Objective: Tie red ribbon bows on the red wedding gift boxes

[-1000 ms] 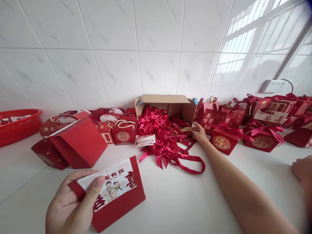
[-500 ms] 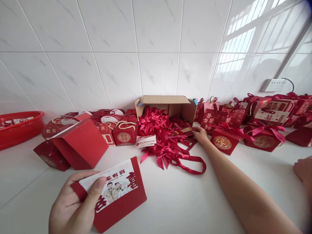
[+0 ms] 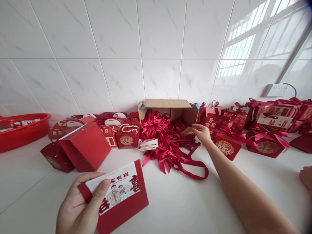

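My left hand (image 3: 80, 203) is closed on a red gift box (image 3: 124, 211) and a white printed card (image 3: 122, 190), thumb pressing on the card. The card shows a cartoon couple and red characters and lies against the box's red face. Farther off, my right hand (image 3: 202, 134) reaches into a heap of dark-red ribbons (image 3: 157, 125) at the right side of an open cardboard box (image 3: 168, 103). Its fingertips are pinched beside a tan strip; what lies between them is too small to make out. A ribbon loop (image 3: 200, 177) trails toward me.
A small stack of white cards (image 3: 148, 144) lies left of the ribbons. Red gift boxes (image 3: 128, 138) crowd the left, by a larger red box (image 3: 89, 146) and a red basin (image 3: 26, 133). Bow-tied boxes (image 3: 226, 143) line the right. Another person's hand (image 3: 305, 177) shows at the right edge.
The view has shifted slightly, so things sit a little lower and farther right. My left hand keeps its hold; my right hand stays at the ribbon heap, its fingers slightly shifted.
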`<state>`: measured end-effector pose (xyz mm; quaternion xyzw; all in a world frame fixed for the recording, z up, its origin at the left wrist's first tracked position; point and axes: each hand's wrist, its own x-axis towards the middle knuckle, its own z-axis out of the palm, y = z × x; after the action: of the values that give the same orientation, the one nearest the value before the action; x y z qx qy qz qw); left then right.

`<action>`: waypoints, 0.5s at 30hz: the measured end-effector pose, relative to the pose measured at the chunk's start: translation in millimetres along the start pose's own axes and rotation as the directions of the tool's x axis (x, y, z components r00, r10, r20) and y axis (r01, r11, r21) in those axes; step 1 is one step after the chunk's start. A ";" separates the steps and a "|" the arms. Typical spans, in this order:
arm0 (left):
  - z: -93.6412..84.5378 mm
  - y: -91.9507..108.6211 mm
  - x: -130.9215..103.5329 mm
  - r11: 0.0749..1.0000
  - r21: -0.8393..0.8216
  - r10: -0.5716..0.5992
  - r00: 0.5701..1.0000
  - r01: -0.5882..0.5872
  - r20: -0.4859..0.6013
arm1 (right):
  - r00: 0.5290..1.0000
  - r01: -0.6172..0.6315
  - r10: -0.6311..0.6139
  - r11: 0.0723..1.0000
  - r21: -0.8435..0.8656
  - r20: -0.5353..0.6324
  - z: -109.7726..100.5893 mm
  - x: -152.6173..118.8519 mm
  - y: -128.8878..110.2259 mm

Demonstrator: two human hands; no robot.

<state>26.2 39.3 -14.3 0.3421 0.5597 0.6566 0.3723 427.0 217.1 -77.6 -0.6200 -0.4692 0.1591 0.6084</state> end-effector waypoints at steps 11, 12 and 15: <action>-5.2 0.5 1.8 0.999 -0.001 -0.044 0.996 0.045 0.074 | 0.999 -0.042 0.034 0.970 0.238 0.036 2.7 -16.5 -28.3; -4.5 1.9 0.2 0.999 -0.005 -0.052 0.996 0.053 0.072 | 0.999 -0.039 0.031 0.960 0.278 0.034 2.5 -17.1 -32.2; -0.9 6.5 -6.0 0.999 -0.015 -0.047 0.997 0.048 0.060 | 1.000 -0.021 0.017 0.922 0.386 0.015 2.9 -17.2 -44.2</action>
<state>27.7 33.0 -8.2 0.3450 0.5510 0.6416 0.4071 398.8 197.5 -44.7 -0.4918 -0.4258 0.2577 0.7144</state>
